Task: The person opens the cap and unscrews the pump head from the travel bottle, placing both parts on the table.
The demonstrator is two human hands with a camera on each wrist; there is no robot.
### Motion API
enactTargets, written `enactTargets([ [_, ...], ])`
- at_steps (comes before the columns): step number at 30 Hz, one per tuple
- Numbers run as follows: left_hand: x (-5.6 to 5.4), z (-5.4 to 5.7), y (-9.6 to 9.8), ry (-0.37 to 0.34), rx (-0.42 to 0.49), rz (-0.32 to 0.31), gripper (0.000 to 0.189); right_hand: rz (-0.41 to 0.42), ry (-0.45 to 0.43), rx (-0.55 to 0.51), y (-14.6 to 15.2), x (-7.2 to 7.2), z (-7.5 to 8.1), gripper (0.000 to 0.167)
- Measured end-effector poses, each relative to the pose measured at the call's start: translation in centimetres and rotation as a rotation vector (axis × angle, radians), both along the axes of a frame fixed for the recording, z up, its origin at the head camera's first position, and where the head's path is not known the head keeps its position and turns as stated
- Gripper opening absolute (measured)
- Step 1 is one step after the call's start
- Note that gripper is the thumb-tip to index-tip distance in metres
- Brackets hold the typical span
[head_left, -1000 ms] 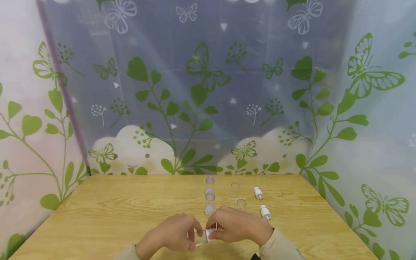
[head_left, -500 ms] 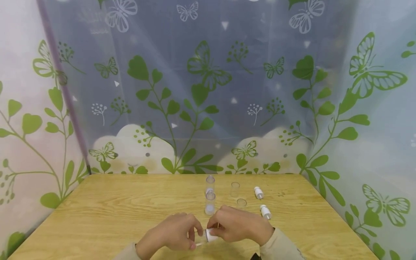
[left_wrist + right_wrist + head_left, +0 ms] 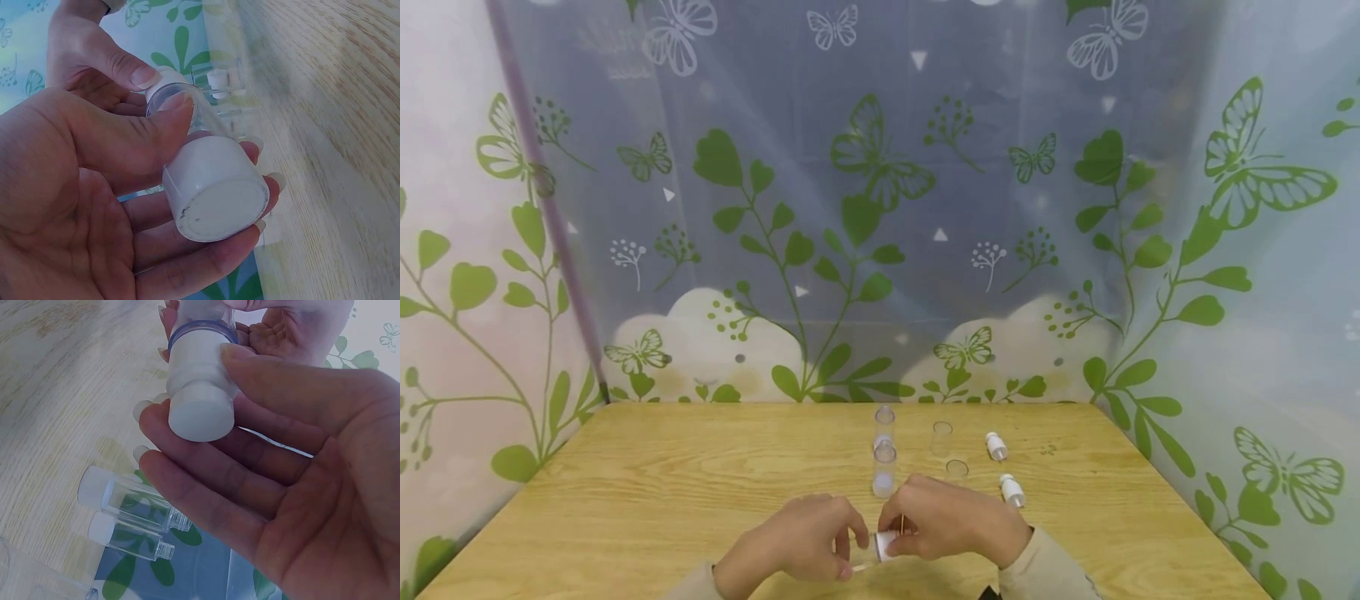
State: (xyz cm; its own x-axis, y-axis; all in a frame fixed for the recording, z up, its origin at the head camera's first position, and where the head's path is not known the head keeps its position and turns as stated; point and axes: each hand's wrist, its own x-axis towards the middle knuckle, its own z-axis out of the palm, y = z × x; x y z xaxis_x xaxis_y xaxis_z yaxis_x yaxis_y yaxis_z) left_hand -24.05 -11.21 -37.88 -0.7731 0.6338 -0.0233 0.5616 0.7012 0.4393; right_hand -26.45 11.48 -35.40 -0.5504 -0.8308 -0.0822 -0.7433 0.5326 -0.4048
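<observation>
In the head view my left hand [image 3: 805, 533] holds a clear bottle with a white base [image 3: 215, 187] by its body, thumb on one side and fingers on the other. The bottle lies tilted on its side above the table. At its mouth end, my right hand [image 3: 943, 512] grips the white pump head [image 3: 200, 412] between thumb and fingers. The pump head sits on the bottle's rim; whether it is fully seated I cannot tell. In the right wrist view, two more clear bottles with white bases [image 3: 128, 497] and threaded necks stand beyond my fingers.
On the wooden table [image 3: 700, 467] two white pump heads [image 3: 1012, 490] lie at the right. Between them and the standing bottles [image 3: 884, 471] are two clear covers [image 3: 942, 437]. Printed curtains [image 3: 880, 250] enclose the table at the back and sides.
My right thumb and fingers draw back on the pump head, then reach forward over it again. My left hand and the bottle stay nearly still.
</observation>
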Motion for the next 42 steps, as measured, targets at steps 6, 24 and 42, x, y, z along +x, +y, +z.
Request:
enactTargets([
  [6,0.04,-0.02,0.00,0.003,-0.001,0.004,0.029,0.006,0.018,0.001,0.02,-0.07,-0.11,0.013],
  [24,0.00,0.15,-0.10,0.016,0.002,0.004,0.029,-0.005,-0.023,-0.021,0.17,-0.16,-0.19,0.020],
  [42,-0.05,0.33,-0.15,-0.019,0.034,-0.010,0.028,-0.003,-0.019,-0.004,0.15,0.09,-0.04,0.019],
])
